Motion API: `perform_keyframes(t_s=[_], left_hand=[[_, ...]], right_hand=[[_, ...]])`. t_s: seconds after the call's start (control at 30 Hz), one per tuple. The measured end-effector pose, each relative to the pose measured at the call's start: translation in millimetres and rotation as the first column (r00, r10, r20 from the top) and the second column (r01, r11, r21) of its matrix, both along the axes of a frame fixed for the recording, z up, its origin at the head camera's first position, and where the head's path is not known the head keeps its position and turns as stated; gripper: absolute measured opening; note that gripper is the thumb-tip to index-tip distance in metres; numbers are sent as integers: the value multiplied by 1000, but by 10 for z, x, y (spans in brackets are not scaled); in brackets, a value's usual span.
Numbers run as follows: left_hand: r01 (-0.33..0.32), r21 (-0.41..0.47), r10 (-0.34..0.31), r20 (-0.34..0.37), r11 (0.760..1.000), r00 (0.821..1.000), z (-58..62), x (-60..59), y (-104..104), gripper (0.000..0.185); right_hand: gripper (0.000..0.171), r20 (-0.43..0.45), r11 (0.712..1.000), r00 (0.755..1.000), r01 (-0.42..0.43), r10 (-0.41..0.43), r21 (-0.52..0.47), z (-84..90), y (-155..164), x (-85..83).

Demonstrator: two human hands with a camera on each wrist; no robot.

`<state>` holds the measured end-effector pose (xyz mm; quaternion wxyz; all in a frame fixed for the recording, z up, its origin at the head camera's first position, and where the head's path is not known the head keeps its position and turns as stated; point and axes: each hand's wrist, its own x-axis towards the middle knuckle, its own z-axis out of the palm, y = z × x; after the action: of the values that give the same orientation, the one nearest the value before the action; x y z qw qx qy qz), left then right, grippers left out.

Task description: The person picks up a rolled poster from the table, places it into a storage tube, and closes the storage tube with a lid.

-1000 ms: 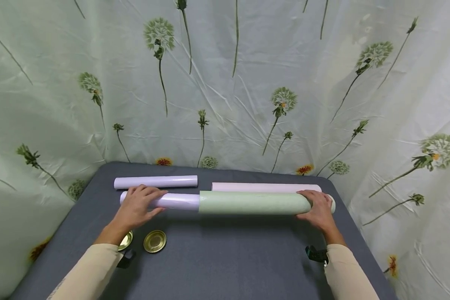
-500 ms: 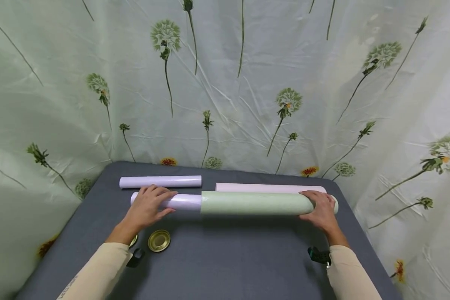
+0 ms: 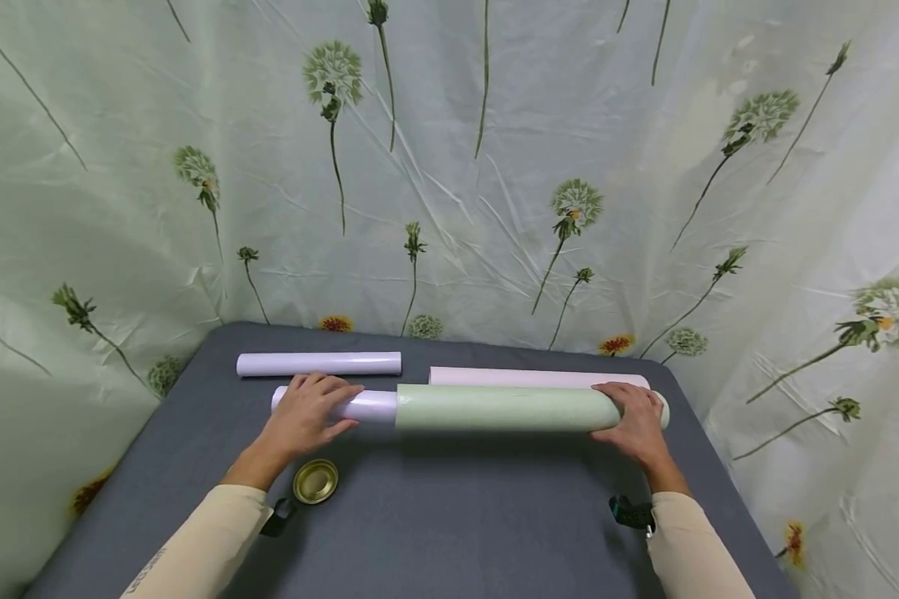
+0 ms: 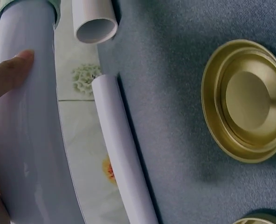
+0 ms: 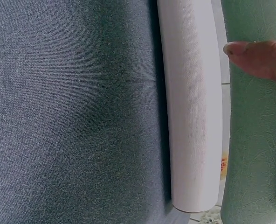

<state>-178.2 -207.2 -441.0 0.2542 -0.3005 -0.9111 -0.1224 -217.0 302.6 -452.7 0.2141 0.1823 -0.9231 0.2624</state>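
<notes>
A glossy lilac roll (image 3: 374, 406) runs into the left end of a thicker pale green roll (image 3: 494, 408), both held level above the table. My left hand (image 3: 303, 418) grips the lilac roll near its outer end, thumb along its near side. Around the right part of the green roll, my right hand (image 3: 633, 423) curls its fingers and thumb. In the left wrist view the green rim (image 4: 57, 14) encircles the lilac surface. The lilac roll's inner end is hidden inside the green one.
Behind lie a second lilac roll (image 3: 318, 363) on the left and a pale pink roll (image 3: 539, 377) on the right, partly covered by the green one. A round gold metal lid (image 3: 315, 482) lies near my left forearm; another gold rim (image 4: 257, 220) shows in the left wrist view.
My left hand has moved right with the lilac roll, and a shorter length of it shows outside the green roll. My right hand keeps its grip, nearly still.
</notes>
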Motion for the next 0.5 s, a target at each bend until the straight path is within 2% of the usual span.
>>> perform_keyframes(t_s=[0.33, 0.5], left_hand=[[28, 13, -28, -16, 1000, 999, 1, -16, 131, 50], [38, 10, -38, -1, 999, 999, 1, -33, 203, 49]], right_hand=[[73, -19, 1000, 1000, -9, 9, -9, -21, -22, -2], [73, -17, 1000, 1000, 0, 0, -12, -10, -19, 18]])
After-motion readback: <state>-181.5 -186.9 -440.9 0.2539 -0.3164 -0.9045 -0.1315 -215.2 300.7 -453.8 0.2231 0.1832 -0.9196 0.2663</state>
